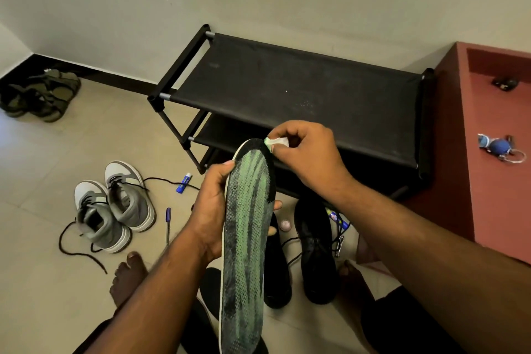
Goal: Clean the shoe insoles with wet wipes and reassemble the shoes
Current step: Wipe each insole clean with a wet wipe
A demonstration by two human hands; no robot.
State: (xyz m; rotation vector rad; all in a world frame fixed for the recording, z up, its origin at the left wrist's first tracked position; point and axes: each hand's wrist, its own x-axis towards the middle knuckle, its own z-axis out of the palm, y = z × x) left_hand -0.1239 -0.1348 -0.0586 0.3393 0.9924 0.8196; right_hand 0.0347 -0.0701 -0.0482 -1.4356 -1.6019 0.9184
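Above the floor, between my knees: wiping the toe end of an insole.

My left hand grips the long green-and-black mesh-textured insole at its middle, fingers curled behind it and thumb on the near edge, so the patterned face tilts up toward me and the flexible foam stays stiff enough to rub. My right hand pinches a small wadded white wet wipe between thumb and fingertips, pressed at the insole's rounded black toe rim, I judge because grime collects there. Below, the two black knit shoes lie on the pale tiled floor, near enough for refitting. Grey-and-white laced sneakers sit to my left beside the black fabric-shelved shoe rack.
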